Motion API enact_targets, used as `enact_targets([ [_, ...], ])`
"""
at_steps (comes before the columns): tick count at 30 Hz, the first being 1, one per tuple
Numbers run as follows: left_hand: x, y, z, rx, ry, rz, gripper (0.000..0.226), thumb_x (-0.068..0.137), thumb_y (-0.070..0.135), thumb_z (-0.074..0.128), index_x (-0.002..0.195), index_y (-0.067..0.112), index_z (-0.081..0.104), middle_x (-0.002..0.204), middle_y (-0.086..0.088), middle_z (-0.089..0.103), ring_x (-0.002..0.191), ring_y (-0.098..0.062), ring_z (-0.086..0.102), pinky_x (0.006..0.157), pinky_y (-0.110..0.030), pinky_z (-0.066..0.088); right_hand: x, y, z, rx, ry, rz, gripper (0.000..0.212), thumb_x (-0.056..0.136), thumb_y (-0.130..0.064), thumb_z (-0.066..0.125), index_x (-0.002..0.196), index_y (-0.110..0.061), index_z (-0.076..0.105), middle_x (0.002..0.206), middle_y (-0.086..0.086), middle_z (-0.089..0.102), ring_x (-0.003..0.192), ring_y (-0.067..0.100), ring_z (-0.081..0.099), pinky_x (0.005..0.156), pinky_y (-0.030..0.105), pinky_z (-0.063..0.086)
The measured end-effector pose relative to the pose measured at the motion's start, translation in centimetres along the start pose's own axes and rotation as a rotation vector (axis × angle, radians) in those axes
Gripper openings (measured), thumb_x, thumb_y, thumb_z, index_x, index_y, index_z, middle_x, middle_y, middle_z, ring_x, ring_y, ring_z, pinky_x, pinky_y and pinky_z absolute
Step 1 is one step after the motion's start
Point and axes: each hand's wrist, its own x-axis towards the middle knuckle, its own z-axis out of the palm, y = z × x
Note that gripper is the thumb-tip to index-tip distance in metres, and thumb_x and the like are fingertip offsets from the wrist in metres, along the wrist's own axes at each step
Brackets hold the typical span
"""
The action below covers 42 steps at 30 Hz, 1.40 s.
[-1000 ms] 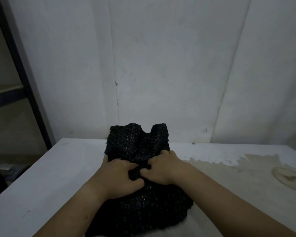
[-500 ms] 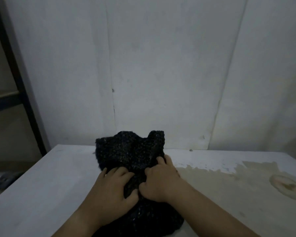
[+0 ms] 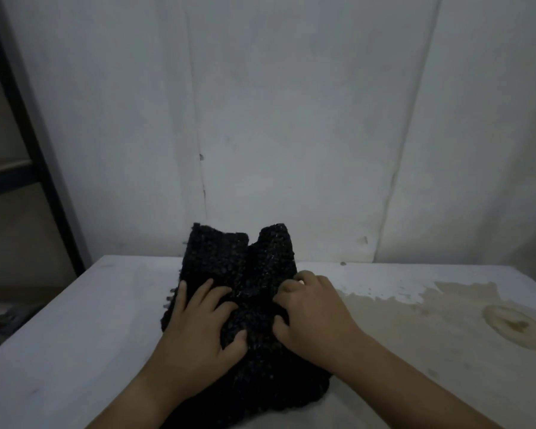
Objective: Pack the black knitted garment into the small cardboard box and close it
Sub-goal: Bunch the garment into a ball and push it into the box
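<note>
Head view, garment: the black knitted garment (image 3: 245, 298) lies bunched on the worktop (image 3: 75, 351), its far end standing up in two humps against the white wall (image 3: 291, 119) behind it, its near end running down toward the person.
Head view, left hand: the left hand (image 3: 198, 329) lies on the left half of the garment, fingers spread and curled into the knit, thumb dug into a fold at the middle; it is gripping cloth.
Head view, right hand: the right hand (image 3: 310, 314) lies on the right half of the garment, just beside the left hand, fingers bent and bunching the knit.
Head view, box: no cardboard box shows anywhere around the garment.
Head view, surroundings: right of the garment the worktop carries a worn brownish patch (image 3: 446, 320); far left of it stands a dark shelf frame (image 3: 34, 156).
Done so far: judging from the bunched shape, the garment is being gathered or folded small; nothing is packed.
Left to do: finish compacting it, bring it to the box, put it in, shut the flaps, so most of the task seems to remain.
</note>
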Motion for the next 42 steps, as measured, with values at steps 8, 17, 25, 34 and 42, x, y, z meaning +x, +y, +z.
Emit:
enact_targets([
  [8,0.2,0.5,-1.1,-0.079,-0.16,-0.142,0.062,0.077,0.069,0.03,0.128,0.045,0.055,0.127,0.025,0.055,0.132,-0.011,0.039,0.12,-0.049,-0.012,2.8,-0.8,0.6,0.075,-0.478,0.092,0.045,0.086,-0.036,0.04,0.127,-0.022,0.05,0.138,0.013,0.049,0.141,0.032,0.02,0.12,0.05,0.005],
  [17,4.0,1.2,-2.8,-0.185,-0.554,-0.293,0.039,0.075,0.066,0.055,0.104,0.04,0.057,0.104,0.012,0.06,0.101,-0.01,0.058,0.087,-0.025,0.048,2.3,-0.1,-0.6,0.144,-0.227,-0.063,0.032,0.086,-0.034,0.049,0.113,-0.02,0.06,0.113,0.004,0.064,0.125,0.028,0.046,0.105,0.039,0.034],
  [25,2.3,0.9,-1.8,-0.161,-0.406,-0.221,0.032,0.08,0.066,0.049,0.086,0.035,0.057,0.093,0.01,0.063,0.091,-0.012,0.06,0.073,-0.025,0.043,2.8,-0.1,-0.3,0.063,-0.127,-0.016,0.024,0.076,-0.035,0.053,0.094,-0.024,0.065,0.094,-0.003,0.063,0.103,0.025,0.049,0.078,0.03,0.032],
  [34,1.2,0.9,-0.8,-0.152,-0.094,-0.114,0.036,0.088,0.056,0.05,0.07,0.025,0.055,0.068,0.008,0.06,0.068,-0.008,0.057,0.061,-0.025,0.04,5.2,-1.6,-0.4,-0.047,-0.684,0.104,0.044,0.089,-0.03,0.044,0.13,-0.017,0.05,0.131,0.012,0.051,0.137,0.031,0.031,0.12,0.05,0.003],
  [42,2.0,0.1,-0.9,-0.134,-0.234,-0.131,0.033,0.084,0.062,0.049,0.079,0.03,0.055,0.086,0.007,0.066,0.083,-0.014,0.06,0.07,-0.028,0.04,2.7,-0.7,-2.8,0.144,-0.381,-0.037,0.037,0.085,-0.036,0.055,0.121,-0.027,0.061,0.116,-0.003,0.065,0.114,0.021,0.058,0.102,0.04,0.044],
])
